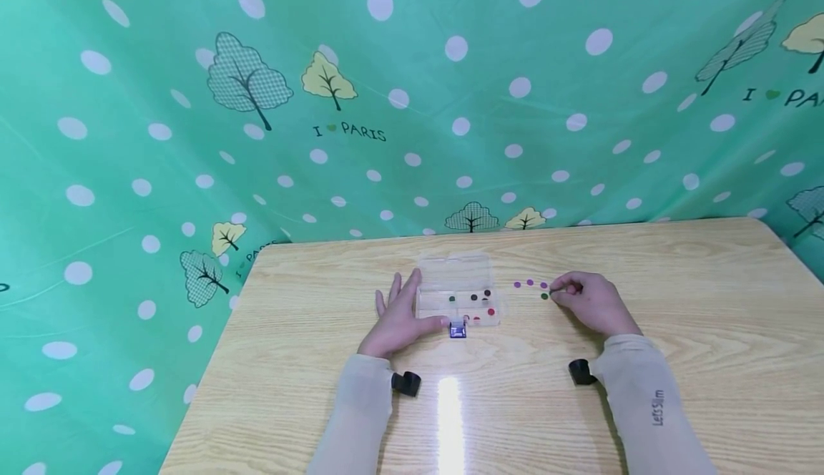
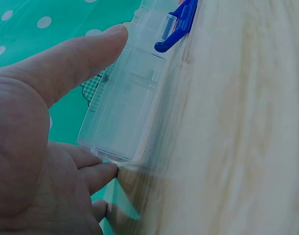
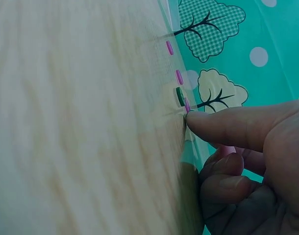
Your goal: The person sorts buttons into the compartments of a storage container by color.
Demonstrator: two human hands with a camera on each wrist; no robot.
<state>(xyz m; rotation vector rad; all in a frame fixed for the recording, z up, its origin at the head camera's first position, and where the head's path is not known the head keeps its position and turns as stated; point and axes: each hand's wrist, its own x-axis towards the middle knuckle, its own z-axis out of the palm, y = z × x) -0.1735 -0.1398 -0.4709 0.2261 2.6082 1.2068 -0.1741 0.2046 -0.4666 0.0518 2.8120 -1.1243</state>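
Note:
A clear plastic compartment box (image 1: 438,300) stands on the table with its lid (image 1: 454,272) tipped back. Small dark, green and red discs lie inside. My left hand (image 1: 400,321) spans its left end, fingers fairly straight along the side and the thumb at the front edge by a blue latch (image 1: 458,330). To the right of the box, purple discs (image 1: 530,282) form a short row, with a green disc (image 1: 544,296) just in front of the last one. There my right hand (image 1: 591,302) pinches a small dark disc, mostly hidden by thumb and index finger.
The wood-grain table (image 1: 309,360) ends at a green dotted cloth (image 1: 360,103) hanging behind it and at the left. A bright light reflection (image 1: 450,425) lies on the table in front of the box. Each wrist wears a small black camera (image 1: 407,383).

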